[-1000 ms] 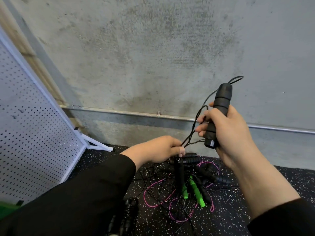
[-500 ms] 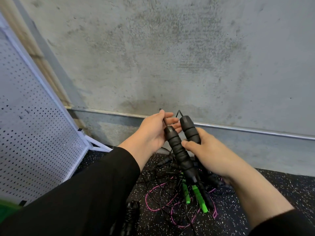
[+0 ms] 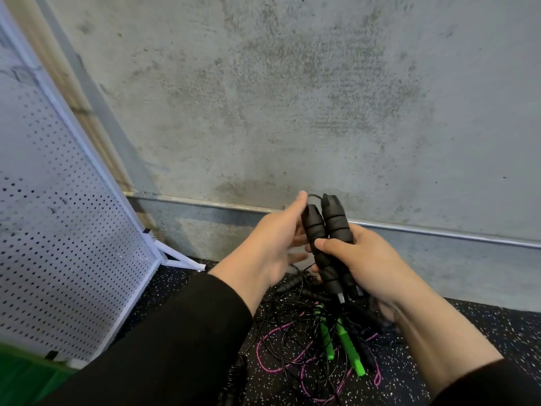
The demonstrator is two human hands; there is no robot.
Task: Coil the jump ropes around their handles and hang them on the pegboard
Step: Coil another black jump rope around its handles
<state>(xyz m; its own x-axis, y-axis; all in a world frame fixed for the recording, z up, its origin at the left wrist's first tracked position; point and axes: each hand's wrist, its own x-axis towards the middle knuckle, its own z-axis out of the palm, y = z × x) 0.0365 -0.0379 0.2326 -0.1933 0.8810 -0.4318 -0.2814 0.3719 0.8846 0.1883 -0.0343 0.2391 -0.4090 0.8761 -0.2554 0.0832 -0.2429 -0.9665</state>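
Two black foam jump-rope handles point(image 3: 328, 232) stand side by side, tops up, in front of the wall. My right hand point(image 3: 363, 259) grips both of them round their lower halves, thumb across the front. My left hand point(image 3: 278, 241) is beside them on the left with its fingers straight, fingertips touching the top of the left handle where the thin black cord comes out. Below the hands a tangled pile of ropes point(image 3: 310, 347) lies on the floor: black cords, a pink cord, two green handles point(image 3: 345, 347). The white pegboard point(image 3: 58, 230) leans at the left.
A grey concrete wall with a metal rail point(image 3: 439, 232) along its base fills the background. The floor is black speckled rubber point(image 3: 483, 332). More black handles point(image 3: 234, 376) lie near my left sleeve. Something green point(image 3: 23, 379) is at the bottom left corner.
My right hand lowered its handle from high up, and the second handle rose from the floor pile. Both now stand together in my right hand; my left hand has opened beside them.
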